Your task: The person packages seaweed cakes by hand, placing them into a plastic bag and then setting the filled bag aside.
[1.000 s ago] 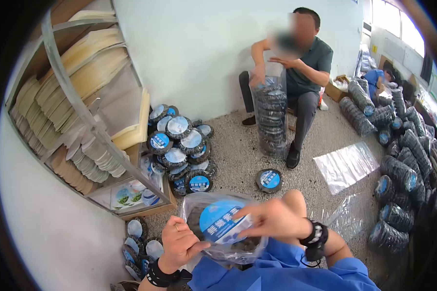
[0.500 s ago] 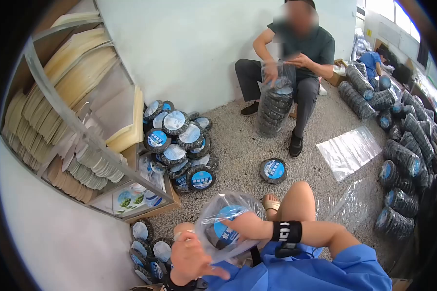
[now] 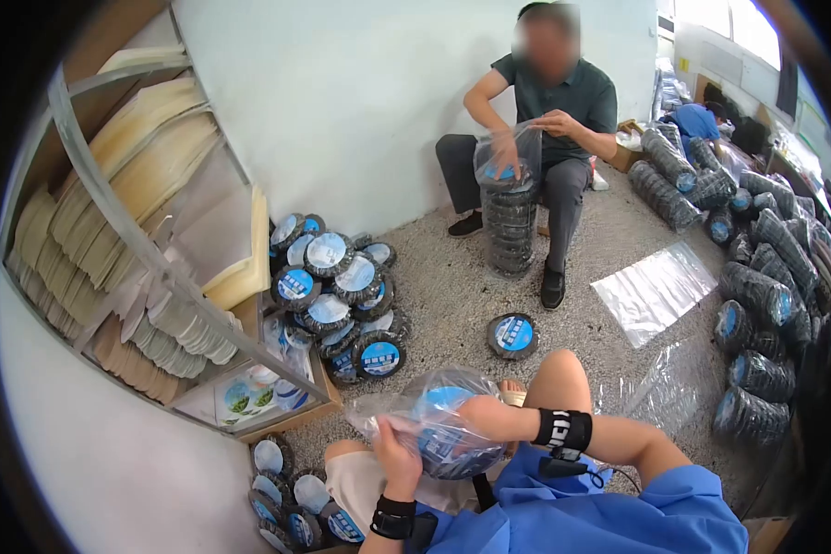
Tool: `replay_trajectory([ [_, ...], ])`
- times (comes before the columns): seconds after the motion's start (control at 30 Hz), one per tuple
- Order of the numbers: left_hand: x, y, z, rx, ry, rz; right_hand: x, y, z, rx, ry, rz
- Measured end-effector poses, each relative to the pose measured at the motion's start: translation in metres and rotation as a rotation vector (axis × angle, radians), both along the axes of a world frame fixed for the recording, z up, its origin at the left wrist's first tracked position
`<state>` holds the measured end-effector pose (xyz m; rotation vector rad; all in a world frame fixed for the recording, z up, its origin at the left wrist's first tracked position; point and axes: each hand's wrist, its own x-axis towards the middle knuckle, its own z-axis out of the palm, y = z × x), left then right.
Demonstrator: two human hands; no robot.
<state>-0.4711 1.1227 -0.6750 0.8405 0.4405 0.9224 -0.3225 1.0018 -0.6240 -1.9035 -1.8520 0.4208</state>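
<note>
A clear plastic bag (image 3: 369, 413) hangs open in front of me, with round, dark-wrapped packs bearing blue labels inside it. My left hand (image 3: 399, 459) is closed on the bag's edge, pinching the film at the near left side. Deep in the bag's mouth, my right hand (image 3: 491, 417) lies over the top blue-labelled round pack (image 3: 445, 399); its fingers are blurred behind the film and the pack. The bag stands between my knees.
Loose round packs (image 3: 327, 253) are heaped beside a metal-framed shelf (image 3: 194, 295). A single pack (image 3: 512, 335) lies on the floor ahead. Opposite sits a person (image 3: 563, 102) with a filled bag (image 3: 510, 226). Flat bags (image 3: 654, 291) and bagged stacks (image 3: 757, 291) lie right.
My left hand has gone from spread fingers beside the bag to gripping its edge, drawing the film leftward. My right hand stays in the bag. The person opposite has reached into their bag.
</note>
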Motion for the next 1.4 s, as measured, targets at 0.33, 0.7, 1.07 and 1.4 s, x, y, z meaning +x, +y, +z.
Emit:
replay_trajectory([
  [0.33, 0.007, 0.019, -0.004, -0.352, -0.138, -0.043, 0.059, -0.047, 0.077, 0.627, 0.651, -0.049],
  [0.7, 0.045, 0.019, 0.006, -0.479, 0.003, -0.077, 0.009, 0.023, -0.013, 0.430, 1.546, -0.142],
  [1.07, 0.042, 0.013, 0.034, 0.212, 0.349, -0.311, -0.017, 0.035, -0.027, 0.168, 1.270, -0.368],
  [1.4, 0.049, -0.014, 0.111, 0.776, 0.561, -0.185, -0.049, 0.045, -0.041, 0.438, 1.159, -0.052],
])
